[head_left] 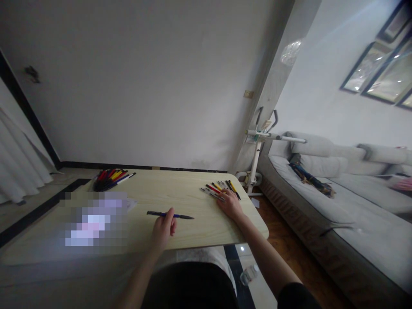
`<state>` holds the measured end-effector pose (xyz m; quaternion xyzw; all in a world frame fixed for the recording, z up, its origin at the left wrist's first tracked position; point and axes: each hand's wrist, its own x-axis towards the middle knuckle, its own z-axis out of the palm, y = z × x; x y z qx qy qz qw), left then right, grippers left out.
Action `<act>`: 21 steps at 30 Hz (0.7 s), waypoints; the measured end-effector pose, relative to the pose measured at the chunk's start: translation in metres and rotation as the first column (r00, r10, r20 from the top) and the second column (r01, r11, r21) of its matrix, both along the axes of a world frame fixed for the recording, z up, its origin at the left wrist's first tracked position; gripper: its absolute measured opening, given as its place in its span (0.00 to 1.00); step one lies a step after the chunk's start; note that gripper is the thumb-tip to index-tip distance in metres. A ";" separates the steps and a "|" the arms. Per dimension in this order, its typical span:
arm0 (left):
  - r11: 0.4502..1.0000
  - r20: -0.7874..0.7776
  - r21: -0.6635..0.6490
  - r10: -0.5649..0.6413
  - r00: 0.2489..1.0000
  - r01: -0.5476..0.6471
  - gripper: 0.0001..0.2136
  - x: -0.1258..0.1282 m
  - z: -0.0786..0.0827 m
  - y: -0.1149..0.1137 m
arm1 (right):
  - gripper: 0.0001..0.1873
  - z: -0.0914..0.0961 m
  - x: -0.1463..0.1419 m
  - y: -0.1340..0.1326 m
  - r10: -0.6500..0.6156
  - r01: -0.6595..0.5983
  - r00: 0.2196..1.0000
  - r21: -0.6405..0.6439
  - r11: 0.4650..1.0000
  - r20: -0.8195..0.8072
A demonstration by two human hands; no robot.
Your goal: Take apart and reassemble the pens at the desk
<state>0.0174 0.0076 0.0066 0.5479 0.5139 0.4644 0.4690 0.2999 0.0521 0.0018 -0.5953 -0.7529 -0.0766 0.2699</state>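
My left hand [165, 226] is closed around a dark blue and black pen [186, 217], held roughly level above the near part of the table. The pen sticks out on both sides of the fingers. Towards the table's right end, my right hand [231, 205] lies over a fanned group of pens [215, 187] in clear, red, yellow and black. Its fingers reach out onto the nearest ones, and their tips are partly hidden. A larger heap of mixed pens [111, 177], red, yellow, black and white, sits at the table's far left corner.
The pale wooden table [180, 189] has rounded corners. A blurred-out bright patch [93, 223] covers its left part. To the right stand a white exercise machine [256, 159] and a grey sofa [322, 193]. A clear plastic bottle [249, 274] is on the floor below the near edge.
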 end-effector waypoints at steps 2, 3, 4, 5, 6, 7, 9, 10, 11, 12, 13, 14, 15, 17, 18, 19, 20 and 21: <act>1.000 -0.007 0.005 0.008 1.000 -0.008 0.23 0.000 -0.001 0.000 | 0.10 0.000 0.000 0.002 -0.008 0.008 1.000 -0.001 1.000 0.002; 1.000 -0.012 0.011 0.007 1.000 -0.007 0.23 0.000 -0.001 0.000 | 0.09 -0.001 -0.001 0.003 -0.017 0.017 1.000 -0.002 1.000 0.003; 1.000 -0.016 0.018 0.005 1.000 -0.004 0.23 0.000 -0.001 0.000 | 0.09 -0.001 -0.001 0.004 -0.027 0.027 1.000 -0.004 1.000 0.006; 1.000 -0.018 0.021 0.003 1.000 -0.002 0.23 0.000 -0.002 0.000 | 0.10 -0.002 -0.001 0.005 -0.043 0.043 0.999 -0.003 0.999 0.009; 1.000 -0.019 0.020 0.004 1.000 -0.003 0.23 0.000 -0.002 0.000 | 0.10 -0.002 -0.002 0.006 -0.065 0.064 0.998 0.002 0.998 0.011; 1.000 -0.018 0.015 0.010 1.000 -0.010 0.23 0.000 -0.002 0.000 | 0.10 -0.003 -0.002 0.006 -0.087 0.087 0.996 0.006 0.996 0.014; 1.000 -0.013 0.006 0.020 1.000 -0.020 0.23 0.000 -0.002 0.000 | 0.10 -0.004 -0.003 0.007 -0.121 0.121 0.992 0.009 0.993 0.020; 1.000 -0.010 0.008 0.021 1.000 -0.021 0.23 0.000 -0.002 0.000 | 0.11 -0.004 -0.004 0.008 -0.132 0.132 0.991 0.008 0.991 0.023; 1.000 -0.007 0.010 0.019 1.000 -0.019 0.23 0.000 -0.002 0.000 | 0.12 -0.004 -0.004 0.008 -0.141 0.141 0.990 0.008 0.990 0.026; 1.000 -0.004 0.011 0.017 1.000 -0.017 0.23 0.000 -0.002 0.000 | 0.14 -0.003 -0.004 0.009 -0.150 0.149 0.988 0.008 0.989 0.029; 1.000 -0.001 0.008 0.015 1.000 -0.015 0.23 0.001 -0.002 0.000 | 0.17 -0.002 -0.003 0.010 -0.162 0.162 0.986 0.009 0.987 0.032; 1.000 0.003 0.002 0.017 1.000 -0.017 0.23 0.001 -0.001 0.000 | 0.21 0.000 -0.001 0.011 -0.183 0.183 0.982 0.011 0.983 0.034; 1.000 0.008 -0.006 0.020 1.000 -0.020 0.23 0.001 -0.001 0.000 | 0.25 0.002 0.002 0.013 -0.216 0.216 0.976 0.012 0.976 0.035; 1.000 0.015 -0.018 0.025 1.000 -0.025 0.24 0.001 0.001 -0.001 | 0.31 0.005 0.010 0.018 -0.308 0.308 0.951 -0.005 0.951 0.032; 1.000 0.016 -0.017 0.025 1.000 -0.025 0.24 0.001 0.001 -0.001 | 0.33 0.007 0.015 0.020 -0.361 0.362 0.932 -0.029 0.932 0.028; 1.000 0.015 -0.012 0.025 1.000 -0.025 0.24 0.001 0.002 -0.001 | 0.35 0.008 0.021 0.023 -0.404 0.405 0.914 -0.074 0.911 0.027; 1.000 0.011 -0.007 0.024 1.000 -0.024 0.24 0.001 0.002 -0.001 | 0.36 0.008 0.026 0.025 -0.432 0.432 0.901 -0.128 0.893 0.030; 1.000 0.005 -0.003 0.024 1.000 -0.024 0.24 0.002 0.002 -0.001 | 0.37 0.008 0.031 0.027 -0.432 0.432 0.901 -0.161 0.888 0.034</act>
